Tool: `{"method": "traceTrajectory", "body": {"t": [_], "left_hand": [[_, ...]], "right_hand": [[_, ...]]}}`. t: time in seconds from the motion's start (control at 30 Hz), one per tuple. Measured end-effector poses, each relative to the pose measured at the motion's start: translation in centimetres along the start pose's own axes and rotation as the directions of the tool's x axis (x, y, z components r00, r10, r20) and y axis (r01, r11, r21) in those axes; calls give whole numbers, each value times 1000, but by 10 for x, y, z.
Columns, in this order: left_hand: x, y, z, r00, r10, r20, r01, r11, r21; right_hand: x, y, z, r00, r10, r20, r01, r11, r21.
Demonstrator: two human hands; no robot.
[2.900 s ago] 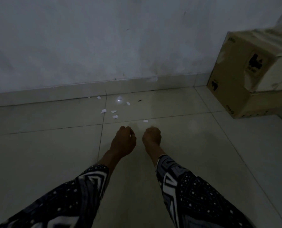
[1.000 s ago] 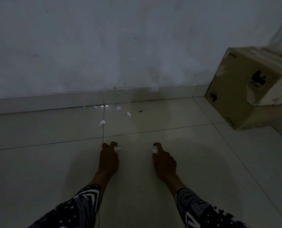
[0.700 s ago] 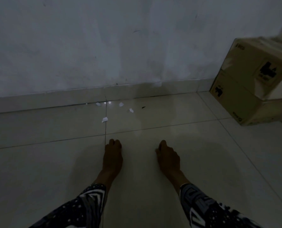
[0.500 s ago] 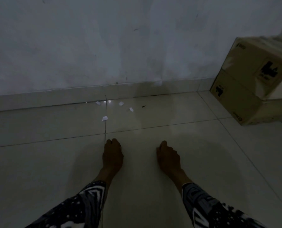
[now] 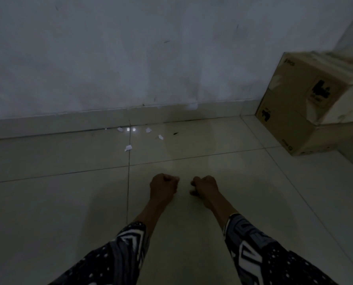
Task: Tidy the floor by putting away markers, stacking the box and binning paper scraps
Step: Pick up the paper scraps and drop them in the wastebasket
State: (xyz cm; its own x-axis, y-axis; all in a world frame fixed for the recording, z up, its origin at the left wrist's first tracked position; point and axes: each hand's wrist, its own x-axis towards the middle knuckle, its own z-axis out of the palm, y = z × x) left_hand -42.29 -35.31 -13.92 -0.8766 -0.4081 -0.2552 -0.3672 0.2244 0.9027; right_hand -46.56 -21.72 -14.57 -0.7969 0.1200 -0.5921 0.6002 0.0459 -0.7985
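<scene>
down low over the pale tiled floor [image 5: 192,233], both hands are hovering side by side with their backs facing the camera. the left hand [image 5: 163,187] is curling its fingers in tight, and a small pale fleck is showing at its fingertips, though it is too dim to tell whether that is a paper scrap or only a fingernail. the right hand [image 5: 205,186] is curling in the same way, knuckles bent, and whether anything is sitting inside that curl cannot be told either. the two hands are lying near each other without touching. patterned black and white sleeves [image 5: 253,249] are covering both forearms.

further out, near the skirting [image 5: 58,125] at the foot of the wall [image 5: 130,58], the paper scraps are lying loose on the tiles, well apart from the hands. one larger scrap [image 5: 128,148] is sitting just beside the dark grout line, closest to the hands. three smaller ones are lying beyond it: one [image 5: 120,129] left of the grout line by the skirting, one [image 5: 148,130] right of it, and one [image 5: 160,137] a little nearer. two small bright spots [image 5: 130,129] are glinting between them; what they are cannot be told. a tiny dark speck [image 5: 175,133] is lying to the right of the scraps.

over at the right edge, cardboard boxes [image 5: 299,112] are standing stacked against the corner. both are closed, so nothing inside them is showing.
</scene>
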Motion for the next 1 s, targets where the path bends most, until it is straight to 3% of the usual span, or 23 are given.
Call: {"method": "traceTrajectory", "body": {"t": [0.13,0.33,0.53,0.7,1.0], "left_hand": [[-11,21,19,991,113,71,-109,992,-62],[-16,29,22,979,191,76,-194,980,45],[-16,28,17,978,204,50,-206,978,38],[-17,34,22,970,224,-96,-223,975,24],[-10,31,17,899,405,-167,-389,914,118]], "right_hand": [[-10,-2,9,994,61,90,-71,991,111],[-20,-5,10,942,89,322,-192,933,304],[-25,-8,13,925,88,371,-214,925,315],[-35,-18,17,907,65,415,-231,903,362],[-37,-35,26,875,127,467,-317,880,355]]}}
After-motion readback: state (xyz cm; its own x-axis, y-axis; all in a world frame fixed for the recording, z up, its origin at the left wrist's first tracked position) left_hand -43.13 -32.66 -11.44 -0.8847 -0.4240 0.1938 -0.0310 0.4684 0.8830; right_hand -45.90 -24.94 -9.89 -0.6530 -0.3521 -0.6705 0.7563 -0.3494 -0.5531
